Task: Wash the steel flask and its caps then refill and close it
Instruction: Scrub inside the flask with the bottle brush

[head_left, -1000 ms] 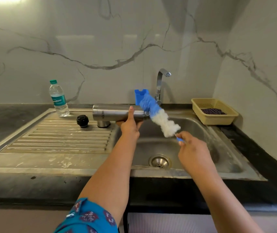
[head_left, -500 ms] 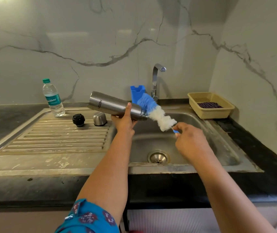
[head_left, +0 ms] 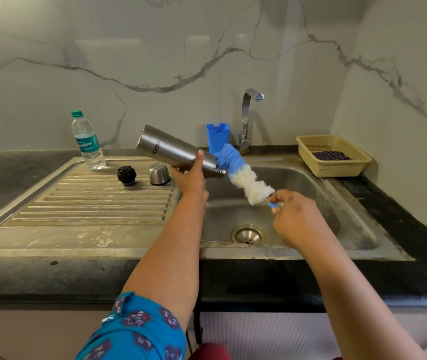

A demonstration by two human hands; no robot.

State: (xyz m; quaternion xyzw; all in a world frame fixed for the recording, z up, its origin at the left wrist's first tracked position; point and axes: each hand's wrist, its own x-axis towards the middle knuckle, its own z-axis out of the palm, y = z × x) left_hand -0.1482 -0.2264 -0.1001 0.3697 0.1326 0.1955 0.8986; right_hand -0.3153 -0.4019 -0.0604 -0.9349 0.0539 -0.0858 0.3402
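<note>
Flask [head_left: 178,157] base has tipped up further since the earlier frame, mouth now angled down over the sink [head_left: 311,183] so we drain into the basin while scrubbing. Our left hand [head_left: 189,178] is wrapped around its lower body; our right hand [head_left: 292,214] pinches the brush [head_left: 243,178] handle, bristles at the mouth. Both caps [head_left: 142,174] sit on the drainboard, clear of the work.

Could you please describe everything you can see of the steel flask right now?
The steel flask is a slim brushed-metal cylinder with dark lettering printed near its base. It is uncapped and held tilted above the sink's left edge, base up to the left, narrower threaded mouth down to the right. The left hand grips it near the mouth end from below. The bottle brush's blue bristles meet the mouth; whether its tip is inside cannot be told.
</note>
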